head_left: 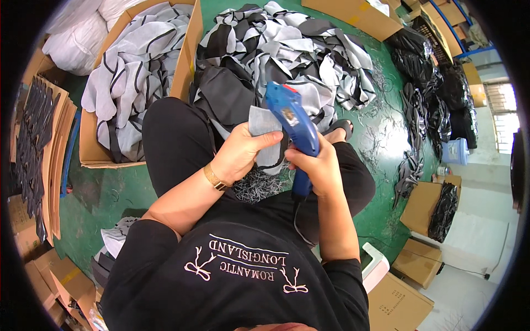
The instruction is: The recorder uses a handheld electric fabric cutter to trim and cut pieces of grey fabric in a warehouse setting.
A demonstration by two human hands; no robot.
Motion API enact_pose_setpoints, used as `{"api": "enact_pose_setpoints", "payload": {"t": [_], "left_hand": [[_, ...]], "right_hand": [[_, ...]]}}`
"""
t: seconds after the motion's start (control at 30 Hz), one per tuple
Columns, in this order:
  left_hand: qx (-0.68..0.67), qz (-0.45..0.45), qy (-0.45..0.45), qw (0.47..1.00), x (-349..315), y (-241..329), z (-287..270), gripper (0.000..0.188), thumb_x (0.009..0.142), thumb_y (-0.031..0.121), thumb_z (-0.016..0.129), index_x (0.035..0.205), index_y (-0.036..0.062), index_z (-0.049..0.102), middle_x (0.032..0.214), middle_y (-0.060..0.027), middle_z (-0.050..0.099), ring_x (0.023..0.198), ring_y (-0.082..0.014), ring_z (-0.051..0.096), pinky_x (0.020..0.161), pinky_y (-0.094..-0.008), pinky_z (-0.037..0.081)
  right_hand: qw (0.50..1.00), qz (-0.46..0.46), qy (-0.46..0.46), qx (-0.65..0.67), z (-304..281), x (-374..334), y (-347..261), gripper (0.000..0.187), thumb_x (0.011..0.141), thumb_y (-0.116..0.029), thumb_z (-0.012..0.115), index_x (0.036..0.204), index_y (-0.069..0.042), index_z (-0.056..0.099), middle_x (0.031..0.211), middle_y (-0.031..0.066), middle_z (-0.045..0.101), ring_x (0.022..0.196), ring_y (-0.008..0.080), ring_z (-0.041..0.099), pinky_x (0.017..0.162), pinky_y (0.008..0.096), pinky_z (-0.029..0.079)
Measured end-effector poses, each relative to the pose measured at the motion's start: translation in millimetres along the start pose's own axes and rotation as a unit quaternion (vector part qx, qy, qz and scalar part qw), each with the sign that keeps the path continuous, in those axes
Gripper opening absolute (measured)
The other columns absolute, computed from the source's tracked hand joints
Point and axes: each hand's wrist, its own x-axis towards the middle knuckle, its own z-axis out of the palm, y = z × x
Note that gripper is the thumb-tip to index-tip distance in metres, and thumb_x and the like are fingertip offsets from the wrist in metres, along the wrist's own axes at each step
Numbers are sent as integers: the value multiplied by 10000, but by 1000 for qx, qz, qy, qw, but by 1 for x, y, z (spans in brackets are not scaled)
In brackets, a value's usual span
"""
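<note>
My left hand [238, 151] pinches a grey fabric piece [263, 121] with a dark edge, thumb on top, and holds it up above my lap. My right hand [320, 168] is wrapped round the handle of blue electric scissors [298, 124] with a red part near the head. The tool's head points away from me and lies right beside the fabric; the blade itself cannot be made out. A dark cord [297, 212] runs down from the handle's end. Beyond both hands, a large heap of grey and black fabric pieces [287, 41] lies on the floor.
On the left a cardboard box [185, 60] is filled with similar pieces. Thin trimmings [256, 186] lie between my legs, with more on the green floor [381, 182]. Black plastic bags [455, 91] line the right side. A white stool-like object [375, 267] stands by my right elbow.
</note>
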Motion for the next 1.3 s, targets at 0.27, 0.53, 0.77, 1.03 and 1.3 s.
{"api": "enact_pose_setpoints", "payload": {"t": [0.27, 0.53, 0.77, 1.03, 1.3], "left_hand": [[-96, -43, -14, 994, 6, 13, -9, 215, 855, 78, 673, 1057, 12, 642, 1005, -68, 681, 887, -167, 664, 806, -308, 530], [-106, -68, -30, 992, 5, 15, -9, 204, 868, 77, 654, 1064, 23, 637, 989, -55, 677, 866, -163, 665, 781, -313, 540], [-97, -68, -35, 992, -1, 16, -1, 211, 862, 87, 664, 1063, 27, 641, 992, -46, 677, 891, -147, 653, 802, -310, 523], [-86, -54, -50, 994, -2, 13, 3, 228, 850, 84, 680, 1069, 40, 636, 998, -35, 672, 900, -137, 644, 815, -301, 514], [-38, -35, -54, 997, -3, 7, -4, 250, 851, 55, 667, 1097, 39, 625, 1021, -35, 665, 925, -137, 633, 840, -303, 502]], "right_hand": [[957, 101, -136, 236, -54, -41, 40, 388, 670, -126, 736, 972, 41, 559, 697, 86, 568, 546, 177, 560, 525, 284, 477], [939, 176, -163, 246, -51, -65, 55, 356, 629, -66, 746, 932, 34, 586, 678, 75, 577, 516, 181, 561, 507, 278, 465], [944, 180, -147, 234, -43, -67, 53, 401, 589, -66, 726, 920, 34, 525, 615, 62, 493, 496, 175, 471, 444, 282, 417], [916, 179, -160, 321, -36, -67, 54, 358, 631, -67, 696, 928, 23, 519, 592, 51, 450, 516, 158, 441, 434, 282, 398], [909, 177, -165, 338, -33, -61, 52, 344, 646, -79, 696, 928, 6, 519, 599, 43, 440, 529, 149, 431, 436, 273, 388]]}}
